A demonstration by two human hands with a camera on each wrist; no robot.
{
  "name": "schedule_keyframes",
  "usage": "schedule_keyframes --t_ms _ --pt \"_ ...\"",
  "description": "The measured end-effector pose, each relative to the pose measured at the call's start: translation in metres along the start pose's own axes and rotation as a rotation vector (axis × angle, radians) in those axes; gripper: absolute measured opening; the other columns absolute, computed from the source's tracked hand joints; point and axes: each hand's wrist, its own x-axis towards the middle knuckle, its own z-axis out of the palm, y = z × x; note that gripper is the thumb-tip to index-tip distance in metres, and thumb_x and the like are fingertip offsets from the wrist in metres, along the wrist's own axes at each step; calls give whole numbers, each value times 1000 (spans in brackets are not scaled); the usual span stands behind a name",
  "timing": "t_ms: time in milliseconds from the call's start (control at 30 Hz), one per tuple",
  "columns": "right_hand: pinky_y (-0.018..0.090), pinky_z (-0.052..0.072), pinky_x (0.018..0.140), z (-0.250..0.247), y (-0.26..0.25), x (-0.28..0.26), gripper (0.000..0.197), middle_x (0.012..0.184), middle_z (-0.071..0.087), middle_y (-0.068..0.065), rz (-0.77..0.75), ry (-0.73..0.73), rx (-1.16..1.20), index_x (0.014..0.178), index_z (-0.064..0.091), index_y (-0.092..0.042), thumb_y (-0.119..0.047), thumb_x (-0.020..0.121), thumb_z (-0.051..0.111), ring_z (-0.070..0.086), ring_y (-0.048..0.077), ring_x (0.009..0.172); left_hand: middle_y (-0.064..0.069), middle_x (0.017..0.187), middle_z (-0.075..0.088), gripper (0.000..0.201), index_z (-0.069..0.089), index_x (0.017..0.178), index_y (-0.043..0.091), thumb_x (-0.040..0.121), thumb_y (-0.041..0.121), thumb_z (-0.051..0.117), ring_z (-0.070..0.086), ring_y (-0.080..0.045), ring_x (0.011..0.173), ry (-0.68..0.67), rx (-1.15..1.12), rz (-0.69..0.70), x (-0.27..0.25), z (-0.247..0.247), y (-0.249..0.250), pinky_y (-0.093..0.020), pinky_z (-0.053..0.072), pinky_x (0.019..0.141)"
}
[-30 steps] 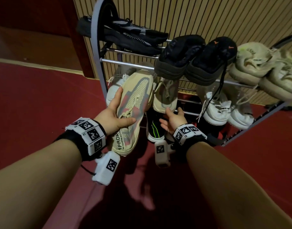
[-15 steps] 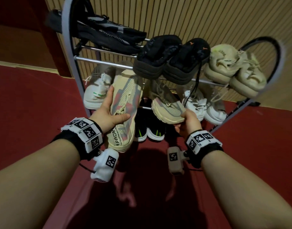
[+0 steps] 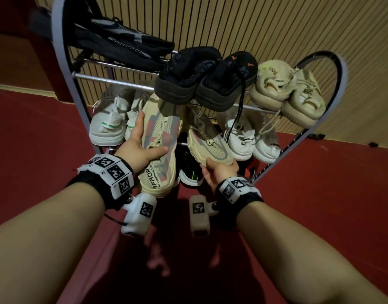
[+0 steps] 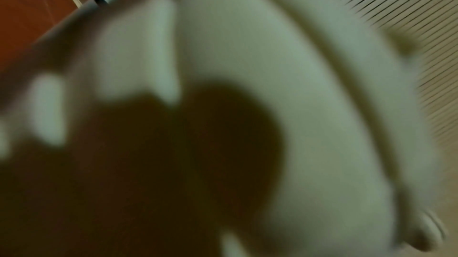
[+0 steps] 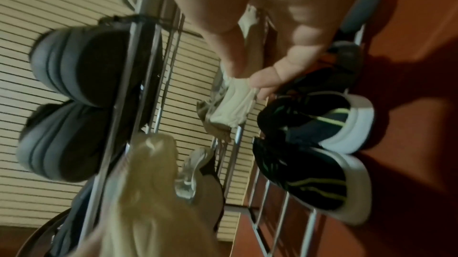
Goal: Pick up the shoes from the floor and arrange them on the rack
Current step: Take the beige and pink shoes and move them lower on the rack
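Beige knit shoe (image 3: 160, 145) lies clamped in the left hand (image 3: 138, 148), its long axis toe-first toward the rack (image 3: 114, 81)'s middle tier. The right hand (image 3: 219, 172), fingers curled, grips its mate (image 3: 207, 141) on that tier, just beside.

Rack (image 3: 114, 78): smooth metal rods, light sheen.
Beige sneaker (image 3: 161, 137): perforated knit cloth upper, matt rubbery sole.
Black shoes (image 3: 207, 82): matt fabric, thick ribbed soles.
Floor (image 3: 35, 137): matt red surface.
Wall (image 3: 265, 29): ribbed wood-look slats.
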Motion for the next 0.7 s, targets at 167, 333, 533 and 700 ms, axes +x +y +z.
schedule_keyframes --t_ms 167,333,533,700 --pt "17 45 35 -16 -21 4 55 117 62 19 -7 -92 -52 136 36 -11 4 88 56 66 27 77 4 157 12 107 -11 148 34 80 30 72 22 -17 141 31 51 -47 2 -10 -7 -25 26 103" --pt "11 33 32 -35 -38 0 47 94 61 14 -62 -160 -146 137 35 -12 5 93 40 67 29 65 13 148 26 103 -4 150 26 80 26 72 31 -10 133 74 -47 -65 3 -8 -8 -21 28 97" --pt "19 41 41 -54 -66 4 44 88 58 7 -307 -95 -264 136 38 -12 -9 94 48 57 15 54 2 121 62 80 38 138 25 70 14 79 60 -20 109 35 -231 -60 2 -9 -8 -47 44 101" --pt "38 58 55 -67 -80 0 26 117 55 12 -261 -79 -170 124 45 -14 -17 98 46 59 27 96 6 118 64 97 41 135 26 48 33 84 62 -16 107 -40 -211 -47 -3 -10 -4 -44 46 99"
